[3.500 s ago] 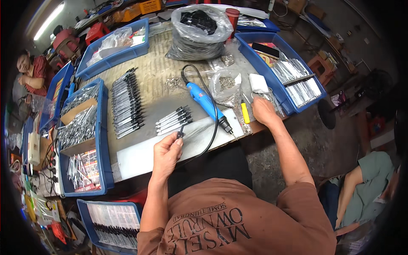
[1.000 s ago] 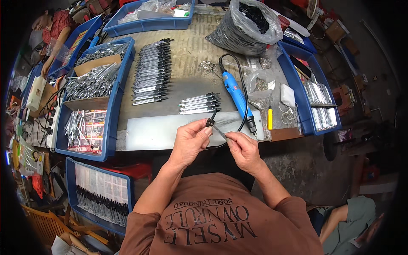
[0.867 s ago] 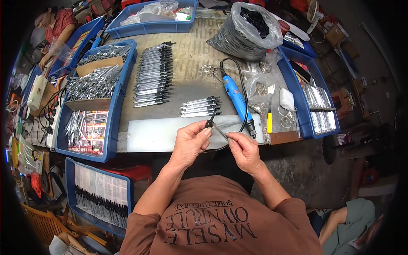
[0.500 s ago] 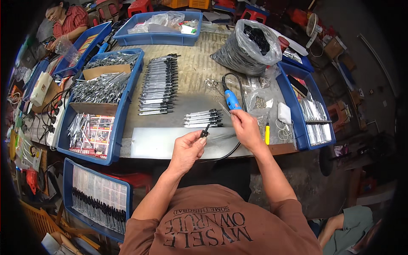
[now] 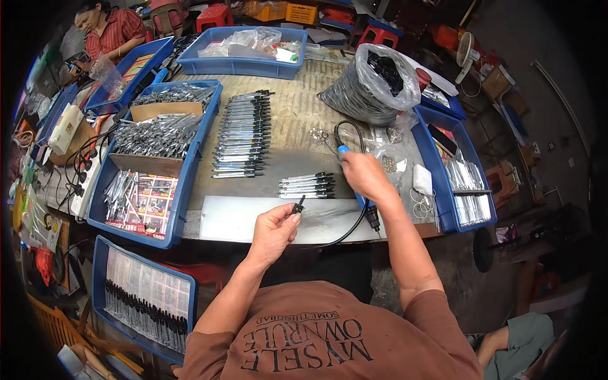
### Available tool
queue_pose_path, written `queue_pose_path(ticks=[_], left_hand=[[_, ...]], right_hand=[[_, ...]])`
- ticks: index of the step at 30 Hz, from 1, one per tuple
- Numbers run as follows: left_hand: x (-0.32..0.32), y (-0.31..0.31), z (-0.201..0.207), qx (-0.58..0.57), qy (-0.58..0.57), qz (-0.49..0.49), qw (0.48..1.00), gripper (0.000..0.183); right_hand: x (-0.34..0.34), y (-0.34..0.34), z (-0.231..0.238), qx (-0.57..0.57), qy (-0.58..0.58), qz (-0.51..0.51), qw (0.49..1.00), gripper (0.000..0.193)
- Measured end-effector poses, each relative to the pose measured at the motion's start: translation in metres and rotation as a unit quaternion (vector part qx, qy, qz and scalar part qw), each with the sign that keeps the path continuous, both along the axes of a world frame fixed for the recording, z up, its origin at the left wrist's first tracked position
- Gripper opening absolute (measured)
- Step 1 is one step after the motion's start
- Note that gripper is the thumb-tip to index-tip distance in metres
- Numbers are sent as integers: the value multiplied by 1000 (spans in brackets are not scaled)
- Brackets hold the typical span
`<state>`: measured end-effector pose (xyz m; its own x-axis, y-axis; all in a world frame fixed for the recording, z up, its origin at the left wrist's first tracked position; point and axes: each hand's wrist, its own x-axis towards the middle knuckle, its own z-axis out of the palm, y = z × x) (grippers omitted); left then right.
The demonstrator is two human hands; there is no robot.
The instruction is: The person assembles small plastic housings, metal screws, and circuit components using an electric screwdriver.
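Note:
My left hand (image 5: 273,233), at the near edge of the table, pinches a small black part (image 5: 299,206) with a thin stem pointing up. My right hand (image 5: 367,176) is wrapped round a blue corded power tool, like an electric screwdriver (image 5: 364,202), its black tip pointing toward me past the table edge. Part of its body is hidden under my fingers. Beneath my hands lies a pale metal plate (image 5: 237,218). Beyond it is a short stack of silver pen-like pieces with black ends (image 5: 306,185), and farther left a long row of similar pieces (image 5: 242,136).
A blue bin of silver pieces (image 5: 170,239) stands left; another blue tray (image 5: 144,250) sits lower. A clear sack of black parts (image 5: 361,95) stands at the back. Loose small metal parts (image 5: 316,136), a white box (image 5: 422,180) and a blue bin (image 5: 451,221) are right. A person (image 5: 114,35) sits far left.
My right hand has taken hold of the power tool, whose tip now shows below the hand. My left hand has dropped slightly nearer, still holding the black part. The yellow-handled screwdriver is no longer visible.

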<state>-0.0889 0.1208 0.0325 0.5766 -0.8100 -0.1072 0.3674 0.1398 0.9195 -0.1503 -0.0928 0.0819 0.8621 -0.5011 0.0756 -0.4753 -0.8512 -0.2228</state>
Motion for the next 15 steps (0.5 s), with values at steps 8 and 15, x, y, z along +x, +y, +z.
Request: queue_pose_path(ticks=[8, 15], left_hand=[[0, -2, -1, 5, -3, -1, 1000, 19], [-3, -5, 1, 12, -13, -14, 1000, 18]], right_hand=[[-99, -22, 11, 19, -198, -146, 969, 17], [-159, -47, -39, -43, -136, -252, 957, 17]])
